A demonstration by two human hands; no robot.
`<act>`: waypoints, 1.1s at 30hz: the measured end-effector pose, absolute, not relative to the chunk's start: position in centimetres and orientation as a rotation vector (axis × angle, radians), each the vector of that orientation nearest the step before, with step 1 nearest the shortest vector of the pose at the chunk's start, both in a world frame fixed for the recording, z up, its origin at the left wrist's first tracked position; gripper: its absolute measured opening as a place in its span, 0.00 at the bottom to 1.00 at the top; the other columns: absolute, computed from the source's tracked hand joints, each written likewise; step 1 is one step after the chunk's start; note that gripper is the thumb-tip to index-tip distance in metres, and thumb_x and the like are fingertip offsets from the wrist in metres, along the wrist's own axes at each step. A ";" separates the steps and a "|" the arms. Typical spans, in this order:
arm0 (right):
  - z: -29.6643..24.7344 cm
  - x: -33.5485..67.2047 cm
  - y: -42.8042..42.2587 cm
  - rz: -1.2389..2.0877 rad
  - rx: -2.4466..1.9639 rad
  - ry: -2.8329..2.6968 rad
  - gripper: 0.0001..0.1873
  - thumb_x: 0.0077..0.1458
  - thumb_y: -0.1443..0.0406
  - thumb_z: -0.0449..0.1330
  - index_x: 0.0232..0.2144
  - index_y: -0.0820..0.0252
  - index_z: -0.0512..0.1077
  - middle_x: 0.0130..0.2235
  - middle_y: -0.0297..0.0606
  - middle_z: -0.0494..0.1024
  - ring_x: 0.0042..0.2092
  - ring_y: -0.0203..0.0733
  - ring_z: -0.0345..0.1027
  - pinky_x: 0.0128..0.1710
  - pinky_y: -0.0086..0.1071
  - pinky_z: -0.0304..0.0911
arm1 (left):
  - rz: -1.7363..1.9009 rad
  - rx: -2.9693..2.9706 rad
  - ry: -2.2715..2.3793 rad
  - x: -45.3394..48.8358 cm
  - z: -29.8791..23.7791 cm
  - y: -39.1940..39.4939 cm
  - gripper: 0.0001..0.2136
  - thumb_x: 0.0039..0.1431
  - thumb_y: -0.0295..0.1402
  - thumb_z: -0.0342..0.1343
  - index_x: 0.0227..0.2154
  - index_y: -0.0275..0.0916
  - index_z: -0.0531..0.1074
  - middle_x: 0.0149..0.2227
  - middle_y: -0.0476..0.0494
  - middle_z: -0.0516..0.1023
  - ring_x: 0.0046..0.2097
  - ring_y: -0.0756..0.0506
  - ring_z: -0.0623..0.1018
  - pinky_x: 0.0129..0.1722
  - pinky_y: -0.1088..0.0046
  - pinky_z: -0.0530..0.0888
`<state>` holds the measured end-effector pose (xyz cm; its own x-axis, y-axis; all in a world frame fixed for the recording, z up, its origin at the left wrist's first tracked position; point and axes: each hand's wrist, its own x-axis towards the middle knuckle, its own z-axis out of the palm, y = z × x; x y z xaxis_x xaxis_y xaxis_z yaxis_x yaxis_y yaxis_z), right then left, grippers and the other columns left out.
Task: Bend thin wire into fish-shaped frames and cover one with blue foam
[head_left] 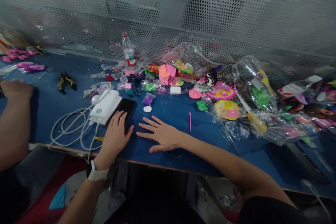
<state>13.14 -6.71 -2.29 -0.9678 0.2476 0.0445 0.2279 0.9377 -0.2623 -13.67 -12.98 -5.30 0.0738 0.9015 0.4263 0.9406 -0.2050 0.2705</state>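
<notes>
My left hand (pixel 117 133), with a white-strapped watch (pixel 97 174) on its wrist, lies over the lower end of a black phone (pixel 127 106). Its fingers are stretched out and grip nothing. Flat on the blue table (pixel 147 150), my right hand (pixel 163 135) has its fingers spread and holds nothing. Just beyond it lie a white oval piece (pixel 147 109) and a small bag of purple clay (pixel 148 99). A pink modelling tool (pixel 190 121) rests to its right. Beside the phone is a white power bank (pixel 105 106) with coiled cables (pixel 68 126).
A plastic bottle (pixel 129 51) stands near the perforated metal panel (pixel 157 3). Black-and-yellow pliers (pixel 66 82) lie at left, near another person's arm (pixel 16 119). Clay pieces and plastic bags (pixel 258 87) crowd the back and right; a dark flat device (pixel 306 162) lies at the right edge.
</notes>
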 end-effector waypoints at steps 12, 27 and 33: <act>-1.9 12.7 -6.7 0.418 -0.333 -3.029 0.49 0.70 0.38 0.57 0.80 0.55 0.50 0.80 0.51 0.49 0.82 0.64 0.29 0.78 0.67 0.30 | -0.756 -2.233 -1.914 -13.6 -5.3 -13.2 0.26 0.74 0.38 0.52 0.70 0.32 0.60 0.69 0.22 0.68 0.73 0.25 0.67 0.71 0.40 0.70; -2.3 14.1 -6.9 0.578 -0.289 -2.908 0.53 0.68 0.35 0.55 0.81 0.51 0.44 0.81 0.48 0.41 0.82 0.62 0.25 0.78 0.67 0.29 | -0.668 -2.128 -1.950 -13.2 -3.8 -13.0 0.26 0.74 0.36 0.51 0.71 0.34 0.63 0.64 0.26 0.77 0.70 0.28 0.73 0.71 0.42 0.68; -2.5 14.5 -6.9 0.655 -0.283 -2.841 0.51 0.69 0.33 0.50 0.81 0.51 0.46 0.81 0.47 0.43 0.82 0.61 0.27 0.79 0.64 0.31 | -0.521 -2.164 -1.936 -13.2 -1.8 -12.4 0.27 0.74 0.37 0.50 0.70 0.29 0.64 0.61 0.26 0.80 0.66 0.30 0.77 0.75 0.42 0.60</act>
